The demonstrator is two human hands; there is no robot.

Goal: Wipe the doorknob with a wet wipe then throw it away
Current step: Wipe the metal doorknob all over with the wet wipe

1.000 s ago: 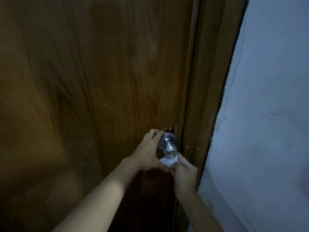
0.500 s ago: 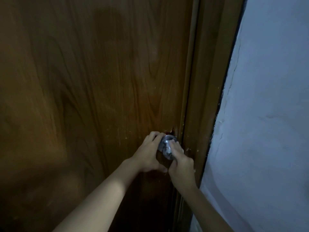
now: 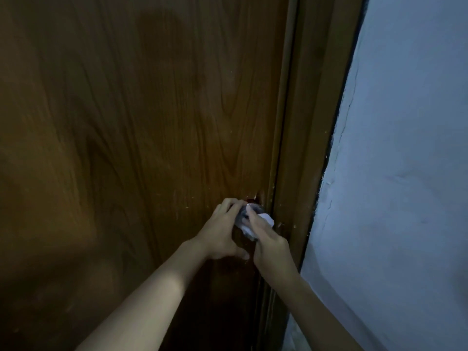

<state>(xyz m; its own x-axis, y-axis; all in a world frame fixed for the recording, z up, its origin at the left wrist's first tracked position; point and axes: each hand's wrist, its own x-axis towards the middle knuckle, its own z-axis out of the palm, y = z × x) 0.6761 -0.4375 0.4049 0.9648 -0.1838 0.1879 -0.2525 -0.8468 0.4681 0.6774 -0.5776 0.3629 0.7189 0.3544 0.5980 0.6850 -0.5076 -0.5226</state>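
A round metal doorknob (image 3: 245, 213) sits at the right edge of a brown wooden door (image 3: 141, 138); only a sliver of it shows between my hands. A white wet wipe (image 3: 268, 219) is draped over the knob's front. My right hand (image 3: 269, 247) presses the wipe onto the knob from the right, its fingers stretched across it. From the left, my left hand (image 3: 220, 231) cups the knob's base, fingers curled around it against the door.
The wooden door frame (image 3: 311, 138) runs just right of the knob. A pale painted wall (image 3: 405, 173) fills the right side. The scene is dim.
My right hand has risen from below the knob and brought the wipe up over its front, hiding the metal face that showed before. My left hand has stayed at the knob's base.
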